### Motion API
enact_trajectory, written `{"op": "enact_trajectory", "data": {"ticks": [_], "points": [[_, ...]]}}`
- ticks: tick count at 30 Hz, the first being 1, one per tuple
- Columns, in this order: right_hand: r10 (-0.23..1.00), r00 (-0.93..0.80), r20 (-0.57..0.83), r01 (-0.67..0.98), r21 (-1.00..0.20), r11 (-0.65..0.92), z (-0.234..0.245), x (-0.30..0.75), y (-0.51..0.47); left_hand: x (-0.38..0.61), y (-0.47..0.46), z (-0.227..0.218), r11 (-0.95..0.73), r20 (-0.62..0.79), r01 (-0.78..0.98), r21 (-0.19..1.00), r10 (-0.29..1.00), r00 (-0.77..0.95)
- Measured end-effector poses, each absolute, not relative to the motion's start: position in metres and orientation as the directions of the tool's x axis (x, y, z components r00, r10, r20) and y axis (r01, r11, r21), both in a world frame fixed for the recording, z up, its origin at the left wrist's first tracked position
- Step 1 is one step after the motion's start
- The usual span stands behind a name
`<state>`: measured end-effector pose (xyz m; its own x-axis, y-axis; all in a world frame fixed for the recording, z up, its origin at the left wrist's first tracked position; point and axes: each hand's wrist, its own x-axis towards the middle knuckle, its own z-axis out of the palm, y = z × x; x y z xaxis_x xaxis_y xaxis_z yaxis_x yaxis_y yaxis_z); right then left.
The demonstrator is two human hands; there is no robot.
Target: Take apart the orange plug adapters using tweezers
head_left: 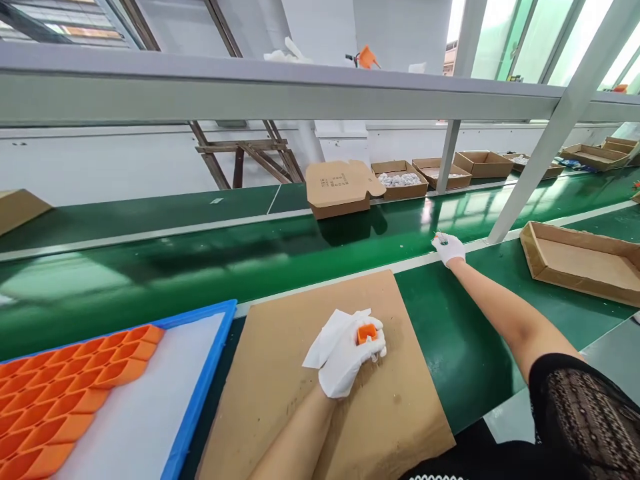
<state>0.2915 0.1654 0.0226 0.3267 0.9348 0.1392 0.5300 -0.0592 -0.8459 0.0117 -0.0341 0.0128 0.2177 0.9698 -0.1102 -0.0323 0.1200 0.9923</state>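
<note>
My left hand (350, 353), in a white glove, is closed around a small orange hollow piece (367, 333). A white cloth or sheet of paper (320, 343) is tucked in the same hand. This hand is over a flat sheet of brown cardboard (270, 393). My right hand (449, 247), also gloved in white, reaches out over the near edge of the green conveyor belt (280, 257). Its fingers are closed at the tips around a small thing with orange and dark bits, too small to name.
Orange pieces (75, 383) stand in rows in a blue-edged tray (200, 373) at left. A cardboard box with a raised flap (343, 187) sits across the belt. Shallow cartons (585, 260) lie right; a slanted white post (540, 147) rises near my right hand.
</note>
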Motion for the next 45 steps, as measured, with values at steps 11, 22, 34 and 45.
{"op": "enact_trajectory", "data": {"ticks": [11,22,34,45], "points": [[0.955,-0.165,-0.247,0.212,-0.955,-0.210,0.016,0.189,0.000,0.019,-0.032,-0.001,0.081,-0.099,-0.194,0.978,0.991,-0.088],[0.945,-0.184,0.269,0.294,-0.903,0.315,0.006,0.189,-0.009,0.018,-0.031,0.014,0.313,-0.218,-0.489,0.815,0.946,0.242],[0.876,-0.340,0.341,0.363,-0.812,0.457,0.002,0.197,-0.016,0.013,-0.034,0.013,0.328,-0.272,-0.525,0.785,0.945,0.183],[0.807,-0.457,0.374,0.656,-0.470,0.590,0.005,0.197,-0.033,0.023,-0.039,0.011,0.196,-0.161,-0.242,0.950,0.974,0.158]]}}
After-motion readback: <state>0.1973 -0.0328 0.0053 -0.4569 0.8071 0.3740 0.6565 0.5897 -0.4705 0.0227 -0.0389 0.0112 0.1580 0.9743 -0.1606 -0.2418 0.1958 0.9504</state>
